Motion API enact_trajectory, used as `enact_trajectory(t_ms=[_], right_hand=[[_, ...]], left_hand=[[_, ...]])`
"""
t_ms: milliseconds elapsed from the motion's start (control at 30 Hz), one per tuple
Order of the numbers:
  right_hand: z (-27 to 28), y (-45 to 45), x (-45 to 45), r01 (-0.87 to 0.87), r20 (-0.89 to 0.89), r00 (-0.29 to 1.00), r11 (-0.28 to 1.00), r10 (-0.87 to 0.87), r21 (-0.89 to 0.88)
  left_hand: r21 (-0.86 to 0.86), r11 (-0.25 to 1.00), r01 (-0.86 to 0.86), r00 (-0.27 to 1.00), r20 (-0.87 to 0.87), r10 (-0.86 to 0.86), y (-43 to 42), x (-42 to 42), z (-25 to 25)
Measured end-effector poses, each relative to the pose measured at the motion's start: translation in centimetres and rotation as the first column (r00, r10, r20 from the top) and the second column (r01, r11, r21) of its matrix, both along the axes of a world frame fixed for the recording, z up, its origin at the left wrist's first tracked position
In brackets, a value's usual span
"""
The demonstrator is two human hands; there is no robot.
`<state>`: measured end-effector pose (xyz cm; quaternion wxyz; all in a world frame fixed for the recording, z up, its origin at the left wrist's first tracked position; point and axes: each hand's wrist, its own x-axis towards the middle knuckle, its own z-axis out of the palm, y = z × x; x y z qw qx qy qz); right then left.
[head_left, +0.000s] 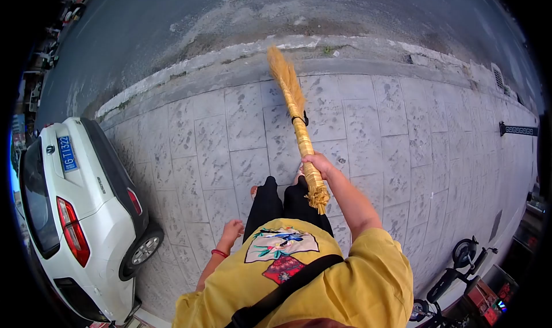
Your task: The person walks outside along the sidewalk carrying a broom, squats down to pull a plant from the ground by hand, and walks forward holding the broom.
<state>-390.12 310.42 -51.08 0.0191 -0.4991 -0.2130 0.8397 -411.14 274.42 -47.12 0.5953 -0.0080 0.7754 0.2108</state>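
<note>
My right hand (pixel 319 164) is wrapped round the thick bound handle of a straw broom (pixel 299 129), near its frayed butt end. The broom points away from me, and its fanned bristles reach over the paving close to the kerb. A dark tie circles it about midway. My left hand (pixel 233 229) hangs at my left side beside my dark trousers, a red band on the wrist. Its fingers look loosely curled and nothing shows in them, though they are small in view.
A white car (pixel 95 207) is parked on the paving to my left. Ahead, a worn kerb (pixel 218 68) separates the tiled pavement (pixel 247 121) from the road (pixel 172 6). A two-wheeled bike (pixel 451 279) stands at the lower right; a dark patterned barrier (pixel 517 130) is at the far right.
</note>
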Motion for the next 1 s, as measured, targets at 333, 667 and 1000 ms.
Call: enact_trajectory(t_ms=[333,667,1000], right_hand=[[2.9,4.3,13.4,-0.108,0.028,0.993,0.982,0.114,-0.156],[0.2,18.6,10.6,0.037,0.276,0.954,0.958,-0.118,0.283],[5.3,14.6,11.2,0.075,0.068,0.995,0.997,-0.073,-0.033]], left_hand=[[-0.062,0.993,0.104,0.995,-0.001,-0.105,6.3,-0.6,-1.3],[-0.048,0.991,0.126,0.992,0.006,-0.126,10.1,0.2,-1.1],[-0.095,0.864,0.494,0.868,-0.011,-0.497,17.4,-4.1,-2.6]])
